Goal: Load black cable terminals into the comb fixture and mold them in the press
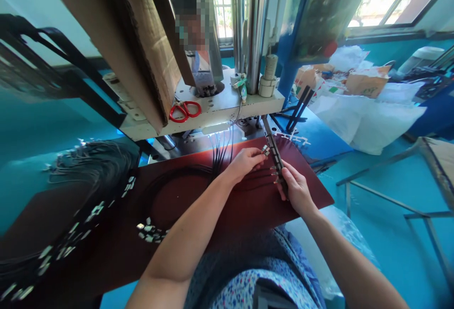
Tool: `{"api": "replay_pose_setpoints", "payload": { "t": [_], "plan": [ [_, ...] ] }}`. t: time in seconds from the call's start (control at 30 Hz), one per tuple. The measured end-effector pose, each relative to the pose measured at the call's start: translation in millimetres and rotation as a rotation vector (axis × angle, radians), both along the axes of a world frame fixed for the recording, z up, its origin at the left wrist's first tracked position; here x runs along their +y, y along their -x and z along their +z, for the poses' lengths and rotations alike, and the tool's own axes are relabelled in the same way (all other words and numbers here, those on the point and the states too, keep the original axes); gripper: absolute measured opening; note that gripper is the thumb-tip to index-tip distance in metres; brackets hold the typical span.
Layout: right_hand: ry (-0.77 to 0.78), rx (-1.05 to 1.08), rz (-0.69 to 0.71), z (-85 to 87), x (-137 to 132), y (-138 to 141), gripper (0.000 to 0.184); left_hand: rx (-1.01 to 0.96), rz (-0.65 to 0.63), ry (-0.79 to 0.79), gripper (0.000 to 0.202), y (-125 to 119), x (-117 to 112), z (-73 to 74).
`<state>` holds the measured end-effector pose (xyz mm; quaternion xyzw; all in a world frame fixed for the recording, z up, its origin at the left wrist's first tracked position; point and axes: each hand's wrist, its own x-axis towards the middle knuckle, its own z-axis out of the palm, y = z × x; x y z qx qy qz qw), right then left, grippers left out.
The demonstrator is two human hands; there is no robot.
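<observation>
Over the right part of a dark red board (202, 214), my right hand (297, 187) grips the near end of a long, narrow dark metal bar with slots (275, 155). Small connectors with thin black cables sit along the bar's left side. My left hand (248, 162) pinches a small metal cable connector (266, 150) between thumb and fingertips, close to the bar's left edge. Whether the connector touches the bar I cannot tell. Black cables (218, 155) run from the machine over the board, and a coil of them ends in several white connectors (151, 232).
A press machine with steel columns (252, 35) stands ahead; red-handled scissors (185, 111) lie on its white plate (227, 110). Bundled cables (95, 167) cover the left side. White bags (365, 115) sit at right, beside a metal frame (383, 195).
</observation>
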<state>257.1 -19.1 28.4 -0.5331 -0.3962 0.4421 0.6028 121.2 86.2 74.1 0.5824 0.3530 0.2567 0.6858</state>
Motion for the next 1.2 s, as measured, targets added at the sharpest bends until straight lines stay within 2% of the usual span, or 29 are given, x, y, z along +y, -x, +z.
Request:
{"api": "replay_pose_setpoints", "payload": {
  "t": [0.23, 0.4, 0.53, 0.7, 0.8, 0.9, 1.0, 1.1, 1.2],
  "plan": [
    [0.009, 0.005, 0.022, -2.7, -1.1, -1.6, 0.052, 0.168, -0.038, -0.111, 0.018, -9.8, 1.0, -9.7],
    [0.030, -0.026, 0.022, -1.4, -0.5, -1.2, 0.055, 0.181, -0.042, -0.108, 0.014, -11.7, 1.0, -4.4],
    [0.023, -0.148, 0.045, -1.8, 0.2, 0.7, 0.053, 0.170, -0.039, -0.135, 0.012, -10.0, 1.6, -1.7],
    [0.022, -0.295, 0.054, -3.3, 1.8, 2.9, 0.052, 0.139, -0.026, -0.191, 0.014, -5.2, 2.2, -8.9],
    [0.022, -0.232, 0.059, -4.0, 2.4, 1.4, 0.050, 0.118, -0.015, -0.143, 0.021, -4.0, 2.1, -11.4],
    [0.014, -0.118, 0.063, -3.8, 1.6, -0.7, 0.050, -0.010, 0.039, -0.053, 0.027, -3.8, 4.9, -8.3],
    [0.008, -0.068, 0.050, -2.1, 0.0, -1.1, 0.051, -0.093, 0.094, 0.046, 0.023, -4.5, 9.6, -2.0],
    [0.005, -0.044, 0.040, -0.1, -0.6, -0.2, 0.051, -0.032, 0.095, 0.086, 0.017, -6.0, 11.4, 2.6],
    [0.003, -0.026, 0.028, 1.7, -0.2, 0.4, 0.051, 0.103, 0.123, -0.038, 0.016, -7.7, 9.3, 2.5]
  ]
}}
